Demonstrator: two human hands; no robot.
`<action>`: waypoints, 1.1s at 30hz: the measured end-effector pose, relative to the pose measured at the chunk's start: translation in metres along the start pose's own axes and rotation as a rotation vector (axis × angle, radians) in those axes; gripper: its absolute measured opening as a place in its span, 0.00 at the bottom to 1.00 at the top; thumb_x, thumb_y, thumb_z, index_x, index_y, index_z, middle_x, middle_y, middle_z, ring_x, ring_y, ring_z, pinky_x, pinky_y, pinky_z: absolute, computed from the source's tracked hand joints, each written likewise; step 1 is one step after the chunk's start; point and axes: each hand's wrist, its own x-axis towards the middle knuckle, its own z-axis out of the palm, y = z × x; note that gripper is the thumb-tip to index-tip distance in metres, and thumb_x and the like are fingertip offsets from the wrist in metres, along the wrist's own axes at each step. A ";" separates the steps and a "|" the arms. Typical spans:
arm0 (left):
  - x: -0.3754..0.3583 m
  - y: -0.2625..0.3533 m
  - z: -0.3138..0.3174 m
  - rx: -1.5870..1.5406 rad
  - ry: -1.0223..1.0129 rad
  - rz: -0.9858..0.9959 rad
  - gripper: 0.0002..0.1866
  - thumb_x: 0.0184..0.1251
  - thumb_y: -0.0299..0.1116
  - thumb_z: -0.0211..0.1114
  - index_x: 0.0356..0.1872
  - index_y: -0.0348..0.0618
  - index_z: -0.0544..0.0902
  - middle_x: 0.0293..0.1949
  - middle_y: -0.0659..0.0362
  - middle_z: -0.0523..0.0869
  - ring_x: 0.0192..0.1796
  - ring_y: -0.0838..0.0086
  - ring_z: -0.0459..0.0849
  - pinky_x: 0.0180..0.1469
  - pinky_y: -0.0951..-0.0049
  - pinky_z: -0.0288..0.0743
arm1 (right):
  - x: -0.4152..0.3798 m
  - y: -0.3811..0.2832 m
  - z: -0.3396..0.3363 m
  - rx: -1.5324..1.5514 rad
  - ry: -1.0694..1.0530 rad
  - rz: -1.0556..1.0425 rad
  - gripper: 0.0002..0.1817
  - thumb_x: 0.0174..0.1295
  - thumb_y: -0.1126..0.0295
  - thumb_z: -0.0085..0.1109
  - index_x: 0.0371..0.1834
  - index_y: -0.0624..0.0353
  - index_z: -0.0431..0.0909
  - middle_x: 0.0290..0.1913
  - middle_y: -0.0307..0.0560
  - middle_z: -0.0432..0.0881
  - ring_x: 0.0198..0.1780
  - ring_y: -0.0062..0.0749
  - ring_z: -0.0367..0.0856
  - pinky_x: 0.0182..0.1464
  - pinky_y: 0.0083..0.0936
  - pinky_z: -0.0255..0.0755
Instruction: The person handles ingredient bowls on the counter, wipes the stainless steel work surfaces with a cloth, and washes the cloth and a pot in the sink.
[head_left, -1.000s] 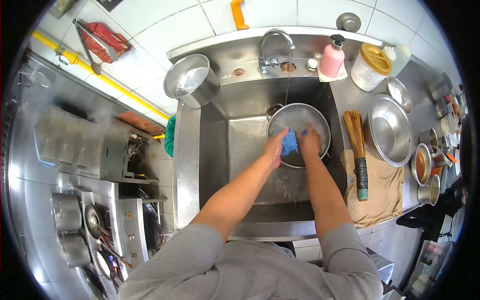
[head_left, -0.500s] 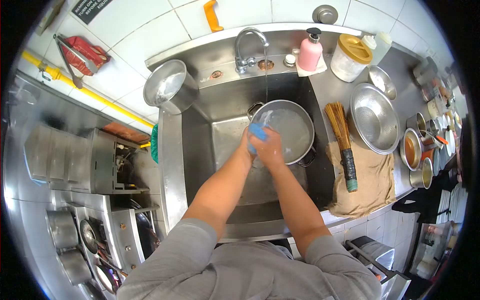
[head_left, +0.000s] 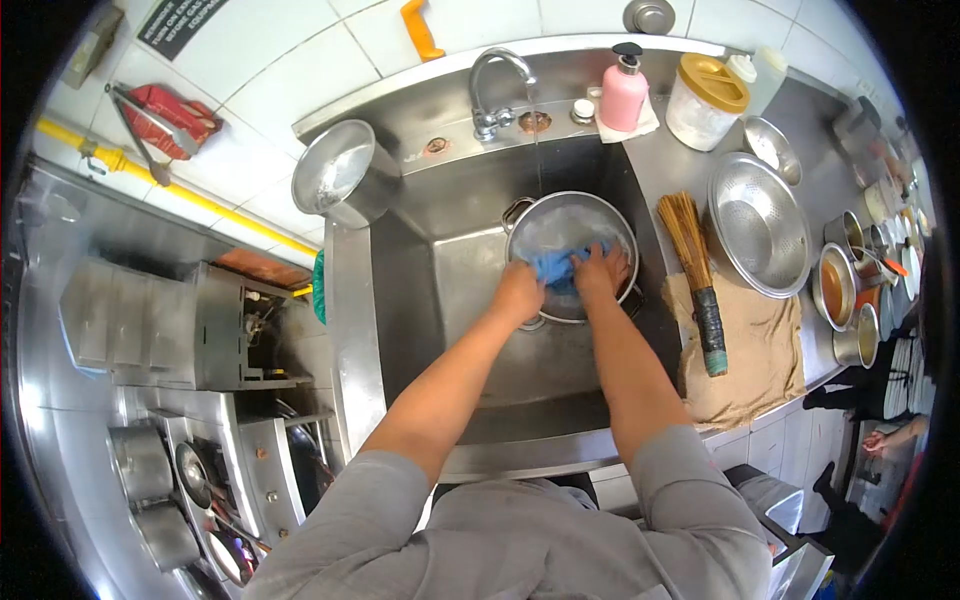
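A blue cloth (head_left: 553,267) is stretched between my two hands, low in a round metal pot (head_left: 628,228) of cloudy water. My left hand (head_left: 518,292) is closed on the cloth's left end at the pot's near-left rim. Inside the pot, my right hand (head_left: 602,272) grips the other end, with some fingers spread toward the right wall. The pot stands in the right part of a steel sink (head_left: 440,400). A thin stream of water falls from the faucet (head_left: 500,75) toward the pot's far side.
A tall metal pot (head_left: 345,175) stands at the sink's back-left corner. To the right are a stick brush (head_left: 695,280) on a brown cloth (head_left: 750,370), a colander (head_left: 760,225), a pink pump bottle (head_left: 623,95) and a gold-lidded tub (head_left: 705,105). Another person's hand (head_left: 880,440) shows at far right.
My hands were pressed together around the bunched cloth at the pot's left side. They have moved apart, spreading the cloth between them down in the pot. Another person's hand has appeared at right.
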 end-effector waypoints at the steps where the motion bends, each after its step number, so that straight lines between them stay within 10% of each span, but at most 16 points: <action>1: -0.011 -0.009 0.017 0.348 0.083 0.139 0.18 0.77 0.42 0.62 0.60 0.46 0.86 0.60 0.52 0.89 0.62 0.51 0.86 0.70 0.37 0.69 | 0.005 0.009 0.047 -0.060 0.001 0.111 0.25 0.74 0.48 0.54 0.68 0.46 0.82 0.82 0.52 0.64 0.78 0.61 0.66 0.74 0.66 0.60; 2: -0.016 -0.012 0.028 0.695 0.169 0.279 0.19 0.77 0.42 0.62 0.61 0.47 0.85 0.64 0.51 0.87 0.67 0.49 0.83 0.75 0.30 0.61 | 0.010 0.016 0.079 -0.119 0.002 0.221 0.21 0.75 0.56 0.54 0.67 0.46 0.82 0.86 0.49 0.57 0.77 0.65 0.66 0.71 0.72 0.62; 3: -0.012 0.005 0.026 0.699 -0.196 0.016 0.22 0.75 0.39 0.60 0.67 0.48 0.82 0.72 0.51 0.79 0.76 0.50 0.74 0.77 0.19 0.45 | 0.016 0.021 0.091 -0.121 0.007 0.228 0.21 0.75 0.56 0.54 0.67 0.46 0.82 0.86 0.49 0.57 0.77 0.65 0.66 0.71 0.72 0.62; 5: -0.006 0.030 0.012 0.709 -0.342 -0.075 0.22 0.74 0.37 0.59 0.66 0.47 0.83 0.73 0.51 0.78 0.77 0.50 0.74 0.77 0.18 0.43 | 0.027 0.027 0.096 -0.441 -0.670 -0.393 0.24 0.74 0.61 0.51 0.69 0.53 0.82 0.76 0.62 0.74 0.74 0.55 0.76 0.74 0.55 0.67; 6: -0.003 0.037 0.007 0.717 -0.486 -0.174 0.22 0.73 0.35 0.59 0.65 0.47 0.84 0.73 0.51 0.78 0.77 0.50 0.73 0.77 0.16 0.41 | 0.031 0.029 0.090 -0.444 -0.664 -0.388 0.24 0.74 0.61 0.51 0.69 0.53 0.82 0.76 0.62 0.74 0.74 0.55 0.76 0.74 0.55 0.67; 9: 0.017 0.029 0.009 0.556 -0.189 -0.139 0.17 0.71 0.35 0.60 0.55 0.43 0.89 0.59 0.49 0.89 0.66 0.48 0.84 0.73 0.22 0.60 | 0.038 0.016 0.040 0.502 -0.495 -0.060 0.24 0.76 0.53 0.55 0.66 0.55 0.84 0.63 0.53 0.85 0.64 0.46 0.83 0.68 0.46 0.74; 11: 0.074 0.016 -0.010 0.337 -0.042 0.137 0.12 0.73 0.35 0.63 0.44 0.38 0.90 0.41 0.50 0.93 0.46 0.54 0.92 0.53 0.40 0.82 | 0.032 -0.003 -0.011 0.813 -0.413 0.047 0.25 0.77 0.51 0.56 0.65 0.56 0.84 0.59 0.50 0.89 0.61 0.43 0.86 0.66 0.43 0.76; 13: 0.086 0.061 -0.063 -0.336 0.138 0.024 0.12 0.76 0.35 0.65 0.41 0.36 0.89 0.31 0.53 0.91 0.34 0.64 0.90 0.33 0.59 0.82 | 0.019 -0.029 -0.070 1.763 -0.489 -0.057 0.25 0.73 0.50 0.65 0.62 0.57 0.86 0.52 0.47 0.90 0.55 0.36 0.86 0.62 0.38 0.77; 20: 0.023 0.163 -0.200 -1.203 0.313 0.272 0.08 0.81 0.35 0.63 0.50 0.44 0.86 0.41 0.60 0.91 0.38 0.76 0.88 0.47 0.71 0.82 | 0.129 -0.090 -0.103 0.859 -0.073 -0.395 0.23 0.62 0.64 0.71 0.60 0.62 0.85 0.49 0.48 0.91 0.50 0.37 0.88 0.58 0.37 0.80; 22: 0.050 0.105 -0.195 -0.819 0.363 0.187 0.13 0.78 0.37 0.65 0.54 0.40 0.85 0.45 0.55 0.92 0.44 0.68 0.89 0.52 0.66 0.82 | 0.157 -0.124 -0.124 0.723 0.076 -0.399 0.24 0.63 0.66 0.67 0.62 0.64 0.83 0.49 0.49 0.91 0.50 0.38 0.89 0.57 0.38 0.80; 24: 0.066 0.065 -0.194 0.000 0.266 -0.055 0.31 0.67 0.39 0.72 0.69 0.36 0.77 0.56 0.45 0.90 0.59 0.51 0.89 0.66 0.56 0.79 | 0.206 -0.148 -0.096 1.296 0.049 -0.137 0.24 0.67 0.71 0.58 0.67 0.64 0.79 0.51 0.49 0.90 0.51 0.42 0.89 0.54 0.38 0.81; 27: 0.079 0.054 -0.154 0.011 0.368 0.115 0.34 0.65 0.38 0.73 0.71 0.39 0.75 0.61 0.39 0.87 0.64 0.47 0.86 0.68 0.55 0.76 | 0.142 -0.159 -0.168 1.703 -0.267 -0.031 0.18 0.71 0.74 0.52 0.62 0.61 0.80 0.51 0.50 0.88 0.48 0.39 0.89 0.51 0.35 0.82; 29: 0.082 0.082 -0.140 0.393 0.940 0.345 0.35 0.63 0.33 0.71 0.73 0.41 0.74 0.65 0.41 0.85 0.66 0.51 0.85 0.67 0.57 0.77 | 0.118 -0.150 -0.180 1.860 -0.373 0.002 0.16 0.73 0.75 0.50 0.60 0.59 0.80 0.50 0.50 0.88 0.47 0.36 0.88 0.50 0.34 0.82; 33: 0.112 0.127 -0.179 0.105 0.339 0.399 0.27 0.58 0.28 0.69 0.63 0.39 0.83 0.55 0.41 0.89 0.60 0.50 0.88 0.63 0.59 0.80 | 0.082 -0.111 -0.183 2.237 -0.466 -0.098 0.14 0.73 0.76 0.52 0.59 0.59 0.78 0.51 0.49 0.85 0.53 0.30 0.85 0.51 0.32 0.83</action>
